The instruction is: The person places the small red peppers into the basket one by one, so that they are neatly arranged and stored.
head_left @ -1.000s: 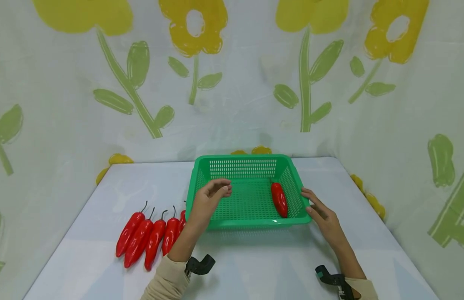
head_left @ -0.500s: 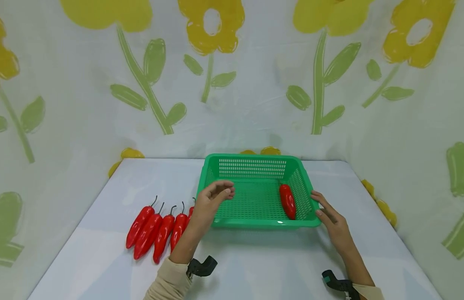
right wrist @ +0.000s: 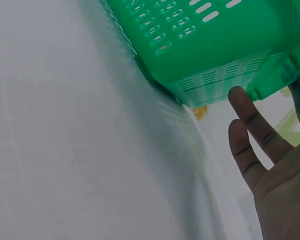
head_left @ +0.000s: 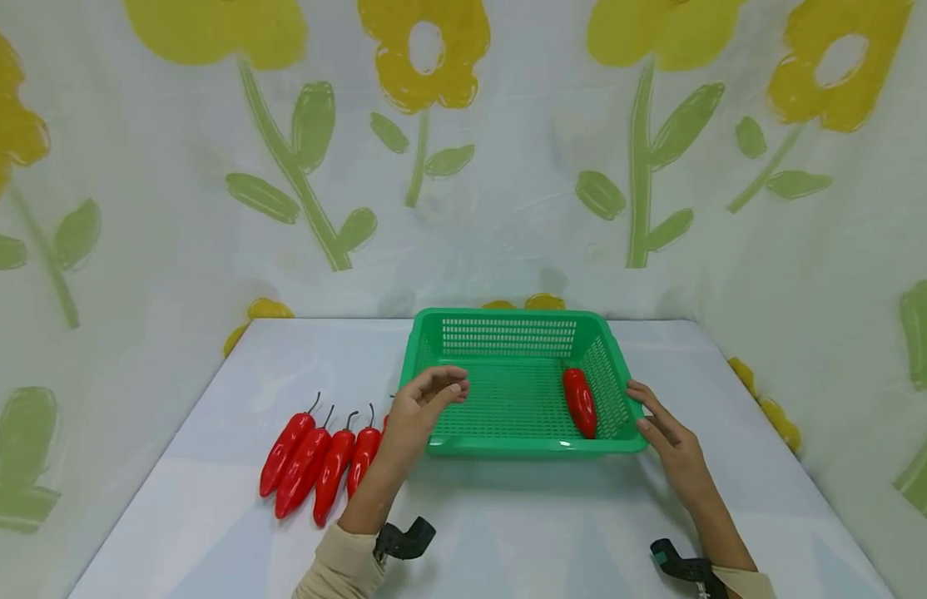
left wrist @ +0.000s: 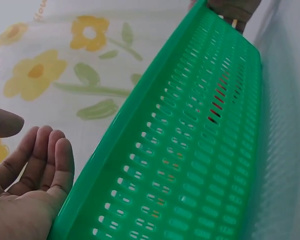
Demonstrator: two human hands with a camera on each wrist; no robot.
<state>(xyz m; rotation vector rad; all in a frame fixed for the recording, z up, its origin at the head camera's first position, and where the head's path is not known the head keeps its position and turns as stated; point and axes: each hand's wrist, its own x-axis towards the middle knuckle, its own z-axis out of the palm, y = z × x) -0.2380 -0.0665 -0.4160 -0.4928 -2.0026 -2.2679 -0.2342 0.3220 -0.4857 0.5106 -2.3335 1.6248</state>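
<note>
Barely moving, a person's empty, cupped left hand (head_left: pixel 417 409) hangs over a rectangular green plastic basket (head_left: pixel 508 447), spread right hand (head_left: pixel 676 449) at its right edge near one tapered, glossy red pepper (head_left: pixel 580 403) inside, suggesting a pause.

Flowered sheeting (head_left: pixel 501 216) hangs behind a pale table (head_left: pixel 531 524).

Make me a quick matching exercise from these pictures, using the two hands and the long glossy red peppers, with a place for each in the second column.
Things:
1. Left hand
2. Lone long glossy red pepper
3. Right hand
4. Cluster of long glossy red peppers

Places:
A. On the white table, left of the green rectangular plastic basket
B. At the basket's right rim
C. Raised at the basket's left side, holding nothing
D. Inside the basket

Pairs: 1-C, 2-D, 3-B, 4-A
</note>
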